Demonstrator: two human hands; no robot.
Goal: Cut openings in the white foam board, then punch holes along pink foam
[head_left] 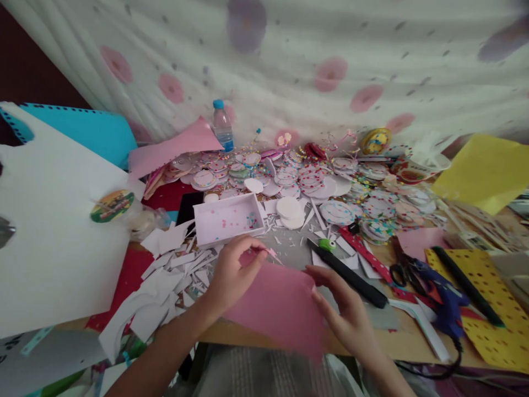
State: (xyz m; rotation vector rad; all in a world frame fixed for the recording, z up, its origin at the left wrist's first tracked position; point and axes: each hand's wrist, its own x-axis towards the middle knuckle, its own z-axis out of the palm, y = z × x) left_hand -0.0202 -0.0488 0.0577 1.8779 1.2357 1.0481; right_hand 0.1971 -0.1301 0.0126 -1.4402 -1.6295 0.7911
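Note:
A sheet of pink paper (275, 306) hangs between my two hands at the table's front edge. My left hand (237, 264) pinches its upper left part, where a small pointed pink strip sticks out past the fingertips. At the upper right edge, my right hand (336, 300) holds the sheet between thumb and fingers. Just beyond my left hand stands a shallow white paper box (229, 220) with small pink and blue bits inside. A black-handled cutter (351, 275) lies diagonally beyond my right hand, beside a small green round object (326, 244).
White paper scraps (165, 286) are heaped on the left. Decorated paper discs (285, 176) pile up along the back, near a water bottle (223, 129). Scissors (407, 275), a blue glue gun (444, 295) and yellow dotted paper (496, 314) lie at right. A large white sheet (61, 237) stands left.

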